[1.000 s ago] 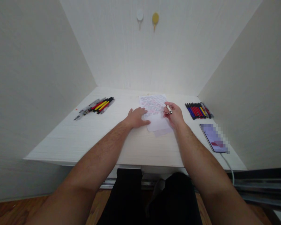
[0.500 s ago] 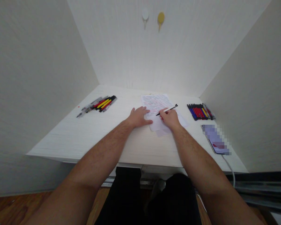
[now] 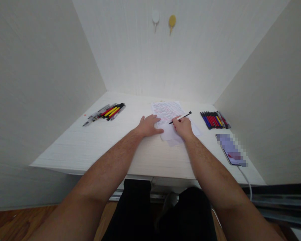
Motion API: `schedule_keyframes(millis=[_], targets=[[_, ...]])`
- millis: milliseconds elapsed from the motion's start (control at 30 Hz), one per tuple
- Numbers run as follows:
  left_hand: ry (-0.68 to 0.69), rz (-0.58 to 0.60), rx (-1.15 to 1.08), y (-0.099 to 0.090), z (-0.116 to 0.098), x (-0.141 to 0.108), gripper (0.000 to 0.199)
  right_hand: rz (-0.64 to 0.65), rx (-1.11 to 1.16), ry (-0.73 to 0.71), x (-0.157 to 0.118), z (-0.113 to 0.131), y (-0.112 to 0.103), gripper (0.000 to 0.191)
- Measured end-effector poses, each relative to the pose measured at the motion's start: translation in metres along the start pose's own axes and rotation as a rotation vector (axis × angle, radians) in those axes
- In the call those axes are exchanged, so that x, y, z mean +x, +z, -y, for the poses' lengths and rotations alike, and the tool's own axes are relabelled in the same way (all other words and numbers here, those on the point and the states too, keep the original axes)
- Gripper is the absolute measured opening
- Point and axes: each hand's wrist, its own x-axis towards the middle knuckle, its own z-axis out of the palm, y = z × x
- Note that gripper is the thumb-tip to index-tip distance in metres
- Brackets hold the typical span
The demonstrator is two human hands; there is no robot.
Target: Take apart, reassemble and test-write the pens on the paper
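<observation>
A sheet of paper (image 3: 167, 108) lies on the white desk, its upper part covered with rows of dark and red marks and its lower part blank. My left hand (image 3: 148, 126) rests flat over the sheet's left edge, fingers spread and holding nothing. In my right hand (image 3: 183, 127) is a white pen (image 3: 184, 116) with a black tip and black clip end. The pen slants up to the right, and its tip is at the paper just below the marked rows. More paper shows under the sheet near my right wrist.
To the left lies a loose pile of pens (image 3: 110, 112), some clear, others red, yellow and black. A row of blue, red and other pens (image 3: 213, 119) lies at the right. Nearer me is a phone (image 3: 228, 149) with a white cable (image 3: 246, 179). Walls enclose the desk (image 3: 155, 157).
The pen and my right hand have shifted very slightly to the right along the paper. My left hand stays in place.
</observation>
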Motion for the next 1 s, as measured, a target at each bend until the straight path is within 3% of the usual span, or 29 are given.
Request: schedule_keyframes(millis=[167,400,600,800,1000], targets=[[-0.008,0.001,0.005,-0.0007,-0.0009,-0.0003,0.081,0.018,0.029,-0.025,-0.0003,-0.0005,0.0,0.033],[-0.003,0.0,-0.001,-0.0008,-0.0001,-0.0009,0.078,-0.058,-0.013,0.045,0.0002,0.001,-0.0002,0.034],[-0.002,-0.003,-0.006,0.0025,0.0029,0.0023,0.081,-0.03,0.069,0.084,-0.0014,0.0028,-0.002,0.033],[-0.009,-0.004,-0.026,0.0039,0.0039,0.0039,0.08,-0.122,-0.034,0.111,0.0002,0.0042,-0.0039,0.033],[-0.005,-0.008,-0.018,0.0051,0.0045,0.0049,0.079,-0.087,0.016,0.088,-0.0006,-0.0005,-0.0013,0.032]])
